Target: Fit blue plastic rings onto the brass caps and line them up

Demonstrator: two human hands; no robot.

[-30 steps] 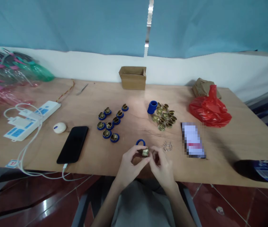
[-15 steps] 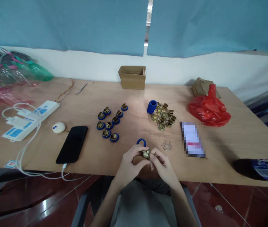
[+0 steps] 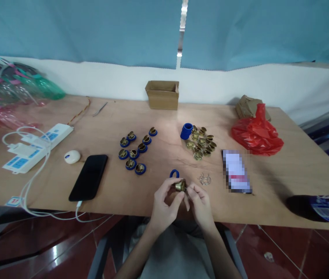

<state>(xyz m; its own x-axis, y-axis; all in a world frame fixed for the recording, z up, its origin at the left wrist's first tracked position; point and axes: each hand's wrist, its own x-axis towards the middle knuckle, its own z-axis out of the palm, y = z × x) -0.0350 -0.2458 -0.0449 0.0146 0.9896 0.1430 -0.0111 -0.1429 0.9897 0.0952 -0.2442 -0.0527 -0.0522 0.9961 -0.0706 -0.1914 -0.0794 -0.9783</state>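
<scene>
My left hand is closed around a brass-coloured metal fitting, its round end turned toward the right. Just beyond the left fingertips a blue ring stands tilted; whether those fingers hold it I cannot tell. My right hand pinches close to the fitting, where a thin silvery wire end shows between the fingertips; most of it is hidden. Several thin wire clips lie loose on the table beyond the right hand. Farther back are a stack of blue rings and a pile of brass fittings.
Left of centre sit several brass fittings in blue rings. A black phone, a power strip and white cables occupy the left. To the right are a lit phone, a red bag and a bottle. Behind stands a cardboard box.
Both hands have shifted slightly to the right. The fitting has turned so its round end shows more, and the blue ring appears narrower and more tilted.
</scene>
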